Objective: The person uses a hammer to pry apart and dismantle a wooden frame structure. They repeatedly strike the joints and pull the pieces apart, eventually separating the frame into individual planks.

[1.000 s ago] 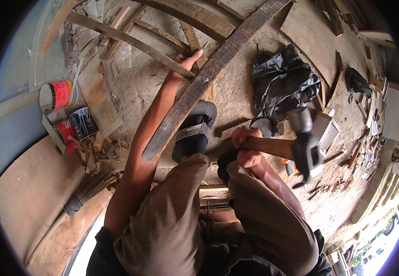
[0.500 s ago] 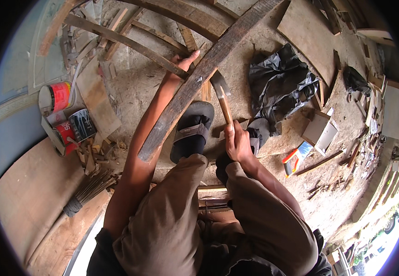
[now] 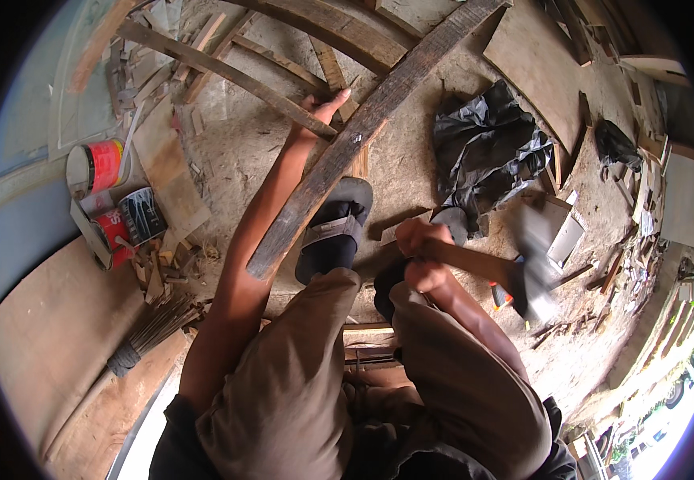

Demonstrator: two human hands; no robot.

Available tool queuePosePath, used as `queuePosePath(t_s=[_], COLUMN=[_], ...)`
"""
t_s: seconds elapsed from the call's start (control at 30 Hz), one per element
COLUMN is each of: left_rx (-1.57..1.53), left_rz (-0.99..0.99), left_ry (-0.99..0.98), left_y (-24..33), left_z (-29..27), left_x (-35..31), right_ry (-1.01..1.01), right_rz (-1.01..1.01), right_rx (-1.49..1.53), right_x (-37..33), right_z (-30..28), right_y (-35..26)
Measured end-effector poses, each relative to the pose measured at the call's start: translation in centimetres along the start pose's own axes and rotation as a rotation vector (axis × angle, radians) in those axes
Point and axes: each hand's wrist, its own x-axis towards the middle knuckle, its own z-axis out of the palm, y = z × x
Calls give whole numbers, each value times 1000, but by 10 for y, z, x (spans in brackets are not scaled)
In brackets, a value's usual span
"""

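1 head-worn fisheye looks down; legs [image 3: 291, 352] near, floor [image 3: 231, 156] beyond.

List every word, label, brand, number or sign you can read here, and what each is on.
Red can with pale lettering, lower at left: large printed letters, partly in view; I don't copy out printed wording.
Red-and-yellow-labelled can above it: label print too small to read.
Dark can with white drips: no lettering I can make out.
Wooden-handled metal hammer: head motion-blurred; no marking readable.
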Motion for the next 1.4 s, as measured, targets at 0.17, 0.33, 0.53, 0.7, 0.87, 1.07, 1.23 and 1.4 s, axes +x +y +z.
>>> queuePosePath(t_s=[0.17,0.33,0.53,0.7,0.87,1.07,1.23,1.4], left_rx=[-80,-60,190,232,123,278,177,497], left_rz=[-10,-136,67,47,-203,3,45,112], left_ry=[-24,-37,-188,26,-12,-171,24,-21], left_y=[17,36,46,17,24,73,35,40], left_z=[2,-4,-16,-2,-11,-3,-7,-12], left_x=[1,-24,-26,-38,-28,-51,-40,-41], right_ry=[-273,-169,-148,-232,-412,-860,-700,-1046], right_rz=[317,851,945,1009,560,357,-123,232], right_rx=[-716,-238,-143,-289,-378,-684,-784,-883], right_x=[-45,-14,5,29,100,154,172,175], right_z=[4,-1,4,-27,-59,-65,-55,-51], right_y=[26,-15,7,-6,-25,-16,-29,-25])
